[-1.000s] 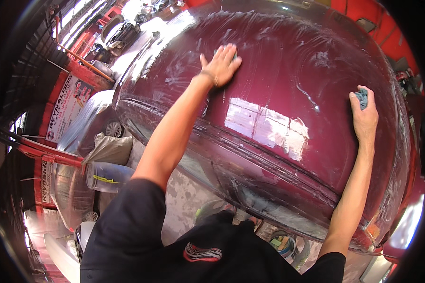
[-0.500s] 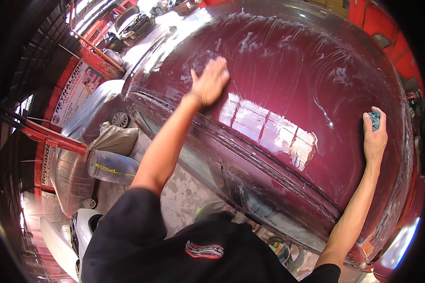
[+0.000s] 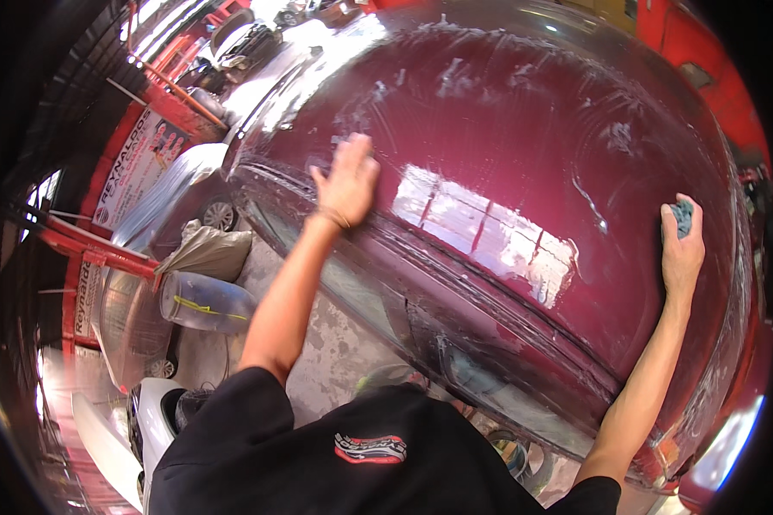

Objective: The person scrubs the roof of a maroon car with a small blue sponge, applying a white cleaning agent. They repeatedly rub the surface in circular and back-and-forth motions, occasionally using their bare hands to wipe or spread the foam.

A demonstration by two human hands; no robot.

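Observation:
A glossy dark maroon car roof (image 3: 489, 154) fills most of the view, marked with whitish streaks toward its far edge. My left hand (image 3: 349, 182) lies flat on it near the side edge, fingers stretched and thumb apart, holding nothing. Farther right, my right hand (image 3: 684, 251) rests on the roof with its fingers closed around a crumpled blue-grey wad (image 3: 683, 219); its exact kind is unclear. Bright window panes are mirrored in the paint between my hands.
A dark roof channel (image 3: 481, 287) runs along the near edge above the side windows. To the left stand a blue-grey drum (image 3: 204, 302), a grey covered bundle (image 3: 208, 251) and a sheet-covered car (image 3: 167, 202). A bucket (image 3: 512, 453) sits on the floor below me.
My left hand has slid down and to the left across the roof, closer to the near edge. My right hand and the wad in it have stayed in place.

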